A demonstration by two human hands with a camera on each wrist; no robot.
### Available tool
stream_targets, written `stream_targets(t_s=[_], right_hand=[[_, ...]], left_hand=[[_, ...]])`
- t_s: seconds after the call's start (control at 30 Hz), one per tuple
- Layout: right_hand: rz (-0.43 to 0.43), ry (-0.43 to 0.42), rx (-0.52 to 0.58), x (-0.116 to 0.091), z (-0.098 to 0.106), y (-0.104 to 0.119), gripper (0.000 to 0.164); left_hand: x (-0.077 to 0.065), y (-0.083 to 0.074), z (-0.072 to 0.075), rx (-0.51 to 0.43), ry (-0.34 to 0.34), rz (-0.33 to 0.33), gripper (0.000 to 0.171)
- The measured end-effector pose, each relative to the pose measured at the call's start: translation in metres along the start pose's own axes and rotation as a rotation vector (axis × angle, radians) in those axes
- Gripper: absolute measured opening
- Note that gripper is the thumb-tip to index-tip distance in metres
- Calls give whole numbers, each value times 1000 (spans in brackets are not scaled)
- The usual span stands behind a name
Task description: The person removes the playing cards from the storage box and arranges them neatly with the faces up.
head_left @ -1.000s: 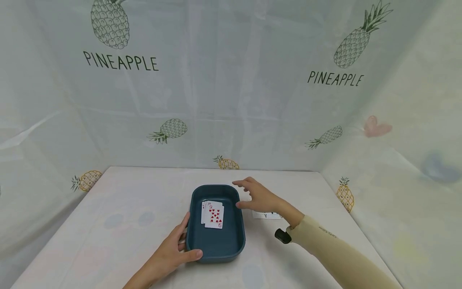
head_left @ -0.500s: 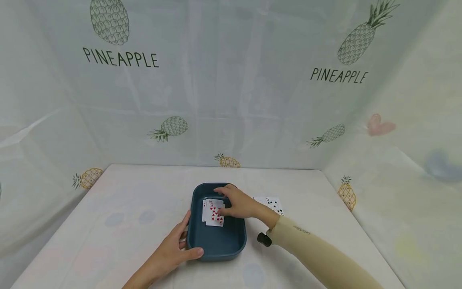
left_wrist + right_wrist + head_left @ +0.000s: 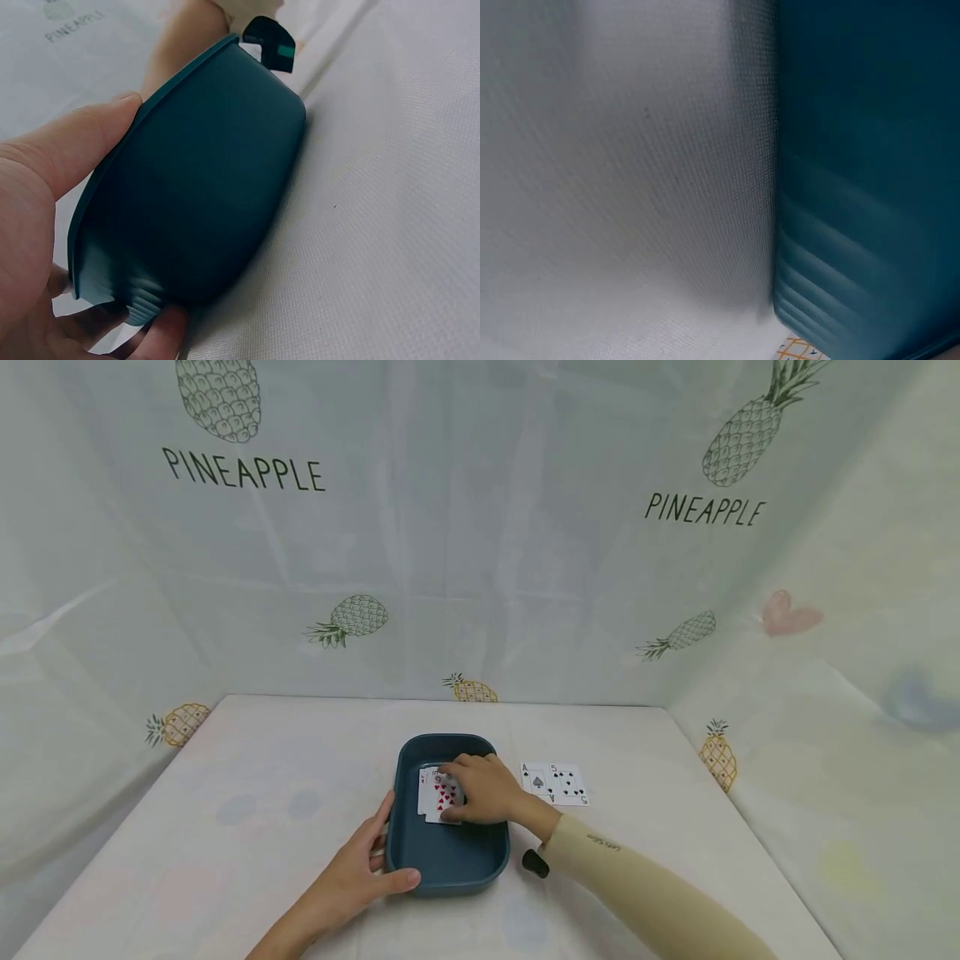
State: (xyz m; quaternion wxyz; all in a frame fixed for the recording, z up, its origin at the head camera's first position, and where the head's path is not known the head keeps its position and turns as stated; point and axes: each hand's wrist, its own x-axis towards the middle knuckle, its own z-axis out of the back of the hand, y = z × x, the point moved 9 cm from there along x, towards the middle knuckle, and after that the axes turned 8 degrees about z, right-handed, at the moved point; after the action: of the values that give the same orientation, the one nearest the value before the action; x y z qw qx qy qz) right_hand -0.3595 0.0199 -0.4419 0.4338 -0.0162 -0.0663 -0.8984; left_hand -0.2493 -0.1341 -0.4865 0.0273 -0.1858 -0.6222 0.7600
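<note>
Blue tray (image 3: 450, 856): stood flat on the bench (image 3: 315, 752), about midway between its left and right edges.
Left hand (image 3: 356, 870): gripped the tray, thumb on the rim and fingers curled against the outer wall, probably to stop it sliding.
Right hand (image 3: 486, 789): reached over the tray's right wall, thumb and fingers spread along the cards, seemingly suited to handling them by their ends; whether they pinched one could not be told.
Card pile (image 3: 429, 802): lay askew inside the tray, nine of hearts (image 3: 444, 795) showing.
Ace (image 3: 537, 782) and five (image 3: 571, 785): lay face up between tray and bench's right edge, perhaps for easy reach.
</note>
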Motion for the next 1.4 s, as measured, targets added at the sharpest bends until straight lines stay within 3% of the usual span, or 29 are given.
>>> stream_targets(t_s=[0.53,1.07,1.4], right_hand=[[-31,25,-100,4,-5,3,79],[-52,3,-88,1,3,4,80],[-40,-12,-44,1,4,3,79]], left_hand=[[-1,2,3,17,-18,13,114],[1,0,-1,-6,14,-13,113],[0,0,0,18,-9,2,113]])
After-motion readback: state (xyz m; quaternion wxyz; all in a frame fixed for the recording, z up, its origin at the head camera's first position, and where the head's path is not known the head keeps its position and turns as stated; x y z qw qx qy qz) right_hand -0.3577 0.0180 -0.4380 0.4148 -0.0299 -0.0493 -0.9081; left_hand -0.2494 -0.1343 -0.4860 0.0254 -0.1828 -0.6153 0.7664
